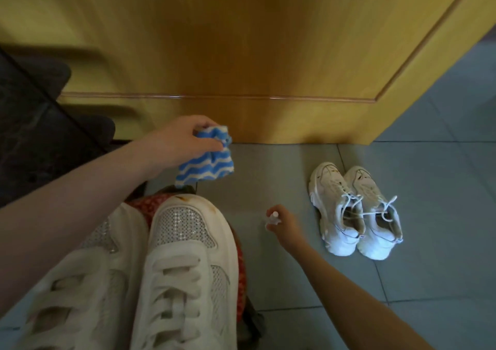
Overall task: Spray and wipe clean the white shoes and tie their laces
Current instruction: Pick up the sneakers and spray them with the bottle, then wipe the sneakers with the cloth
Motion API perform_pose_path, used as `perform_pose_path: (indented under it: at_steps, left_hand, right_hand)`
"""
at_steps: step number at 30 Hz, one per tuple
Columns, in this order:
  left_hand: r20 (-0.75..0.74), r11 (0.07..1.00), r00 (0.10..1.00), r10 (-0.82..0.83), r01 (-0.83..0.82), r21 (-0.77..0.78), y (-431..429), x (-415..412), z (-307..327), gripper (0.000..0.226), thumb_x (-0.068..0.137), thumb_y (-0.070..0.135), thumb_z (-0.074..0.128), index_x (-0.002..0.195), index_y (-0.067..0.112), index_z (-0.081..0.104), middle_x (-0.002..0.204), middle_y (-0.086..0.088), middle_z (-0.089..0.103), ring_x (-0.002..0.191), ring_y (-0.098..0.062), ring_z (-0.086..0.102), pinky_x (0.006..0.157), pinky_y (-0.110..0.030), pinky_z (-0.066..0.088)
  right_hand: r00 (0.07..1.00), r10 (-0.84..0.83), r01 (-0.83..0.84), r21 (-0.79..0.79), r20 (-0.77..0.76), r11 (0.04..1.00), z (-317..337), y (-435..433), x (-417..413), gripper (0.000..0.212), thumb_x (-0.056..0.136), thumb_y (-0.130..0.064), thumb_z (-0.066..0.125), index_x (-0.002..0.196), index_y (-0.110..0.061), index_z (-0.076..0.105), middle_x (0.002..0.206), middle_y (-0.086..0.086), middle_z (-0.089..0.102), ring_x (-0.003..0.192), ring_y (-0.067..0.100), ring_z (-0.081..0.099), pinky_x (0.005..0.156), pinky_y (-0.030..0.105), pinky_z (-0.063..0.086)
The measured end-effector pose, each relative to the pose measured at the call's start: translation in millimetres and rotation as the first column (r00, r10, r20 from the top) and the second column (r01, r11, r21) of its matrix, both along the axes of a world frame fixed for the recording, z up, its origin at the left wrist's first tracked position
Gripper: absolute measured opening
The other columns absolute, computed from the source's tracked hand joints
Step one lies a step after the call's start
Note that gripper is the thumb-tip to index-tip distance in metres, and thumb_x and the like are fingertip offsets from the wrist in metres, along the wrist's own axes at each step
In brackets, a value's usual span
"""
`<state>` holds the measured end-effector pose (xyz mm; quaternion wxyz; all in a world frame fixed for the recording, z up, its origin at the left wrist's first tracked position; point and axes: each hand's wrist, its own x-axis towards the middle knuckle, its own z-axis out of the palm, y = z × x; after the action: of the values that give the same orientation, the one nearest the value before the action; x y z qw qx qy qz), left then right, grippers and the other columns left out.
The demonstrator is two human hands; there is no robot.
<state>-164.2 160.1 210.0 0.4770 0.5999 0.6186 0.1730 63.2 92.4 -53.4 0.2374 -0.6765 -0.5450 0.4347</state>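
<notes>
Ready to clean
Our left hand [174, 143] pinches the cloth [206, 167], right hand [285, 227] grips the spray bottle [273, 216] for the stained shoe [188, 242]

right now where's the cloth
In the head view the cloth hangs left of centre, gripped by the left hand, past the near shoes and in front of the door.

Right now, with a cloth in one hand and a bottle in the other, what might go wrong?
The brown stain on the toe of the near shoe may smear under the cloth.
Spray from the bottle may miss and wet the floor.
The loose laces of the far pair lie across both shoes and may tangle.
</notes>
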Motion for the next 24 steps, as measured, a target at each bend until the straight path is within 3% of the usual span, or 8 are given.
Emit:
perform_pose_path:
  at_steps: [3, 7, 9, 12, 15, 19, 22, 24]
  left_hand:
    - [0.055, 1.0, 0.998, 0.03, -0.031, 0.004, -2, -2, 0, 0.016, 0.086, 0.014, 0.064, 0.096, 0.024, 0.058, 0.092, 0.0, 0.062, 0.074, -0.01, 0.059, 0.055, -0.011, 0.049]
    - [0.1, 0.998, 0.993, 0.062, -0.062, -0.001, -10, -4, 8, 0.016, 0.085, 0.015, 0.064, 0.097, 0.026, 0.059, 0.09, 0.002, 0.065, 0.074, -0.007, 0.061, 0.053, -0.008, 0.048]
    - [0.121, 0.996, 0.989, 0.084, -0.084, -0.007, -14, -5, 14, 0.019, 0.086, 0.015, 0.063, 0.103, 0.024, 0.059, 0.093, 0.001, 0.065, 0.077, -0.009, 0.062, 0.055, -0.01, 0.05]
    - [0.141, 0.995, 0.985, 0.101, -0.1, -0.014, -21, -8, 24, 0.021, 0.087, 0.015, 0.062, 0.106, 0.022, 0.059, 0.102, -0.005, 0.067, 0.085, -0.015, 0.064, 0.063, -0.018, 0.051]
    - [0.18, 0.992, 0.976, 0.123, -0.123, -0.012, -29, -13, 32, 0.024, 0.088, 0.012, 0.059, 0.111, 0.017, 0.059, 0.108, -0.01, 0.065, 0.092, -0.02, 0.063, 0.066, -0.017, 0.05]
    - [0.233, 0.987, 0.96, 0.154, -0.158, -0.002, -36, -19, 38, 0.021, 0.089, 0.009, 0.057, 0.109, 0.015, 0.058, 0.104, -0.013, 0.064, 0.092, -0.023, 0.062, 0.076, -0.027, 0.049]
    - [0.323, 0.976, 0.923, 0.209, -0.216, -0.015, -42, -16, 43, 0.019, 0.093, 0.005, 0.048, 0.102, 0.02, 0.055, 0.085, 0.0, 0.061, 0.066, -0.002, 0.061, 0.066, -0.017, 0.049]
    - [0.369, 0.971, 0.899, 0.234, -0.237, -0.038, -47, -13, 49, 0.025, 0.096, 0.005, 0.041, 0.108, 0.023, 0.053, 0.085, 0.004, 0.061, 0.068, 0.0, 0.058, 0.062, -0.014, 0.048]
  right_hand:
    - [1.0, -0.002, 0.003, -0.021, 0.024, 1.0, -15, -9, 0, 0.032, 0.071, 0.005, 0.067, 0.086, -0.019, 0.053, 0.082, 0.006, 0.057, 0.076, 0.02, 0.053, 0.071, 0.033, 0.043]
    - [1.0, -0.009, 0.009, -0.026, 0.01, 1.0, -23, -14, 3, 0.025, 0.077, 0.001, 0.065, 0.091, -0.017, 0.056, 0.085, 0.007, 0.059, 0.082, 0.023, 0.058, 0.073, 0.036, 0.047]
    - [0.999, 0.016, -0.015, -0.04, 0.038, 0.999, -19, -16, 6, 0.029, 0.082, 0.0, 0.063, 0.108, -0.01, 0.057, 0.099, 0.008, 0.061, 0.096, 0.026, 0.06, 0.079, 0.035, 0.046]
    - [0.997, 0.056, -0.048, -0.165, 0.045, 0.985, 4, -19, 10, 0.066, 0.08, 0.001, 0.067, 0.139, -0.008, 0.038, 0.131, 0.011, 0.049, 0.126, 0.025, 0.045, 0.096, 0.028, 0.038]
    - [1.0, -0.001, 0.001, -0.034, 0.007, 0.999, 48, -16, 7, 0.065, 0.082, 0.007, 0.06, 0.139, -0.012, 0.037, 0.143, 0.006, 0.039, 0.136, 0.025, 0.034, 0.102, 0.021, 0.027]
    - [0.955, -0.086, 0.155, 0.231, -0.284, 0.961, 157, 1, -24, 0.035, 0.094, -0.015, 0.054, 0.124, -0.033, 0.054, 0.127, -0.011, 0.056, 0.12, 0.007, 0.052, 0.1, 0.026, 0.042]
    - [0.817, 0.143, 0.006, 0.257, -0.559, 0.966, 239, 9, -62, 0.032, 0.09, -0.041, 0.055, 0.121, -0.034, 0.057, 0.129, -0.012, 0.058, 0.118, 0.005, 0.055, 0.095, 0.028, 0.05]
    - [0.741, 0.278, -0.139, 0.266, -0.611, 0.954, 268, 9, -86, 0.044, 0.085, -0.036, 0.062, 0.127, -0.03, 0.053, 0.131, -0.009, 0.056, 0.119, 0.006, 0.055, 0.098, 0.026, 0.048]
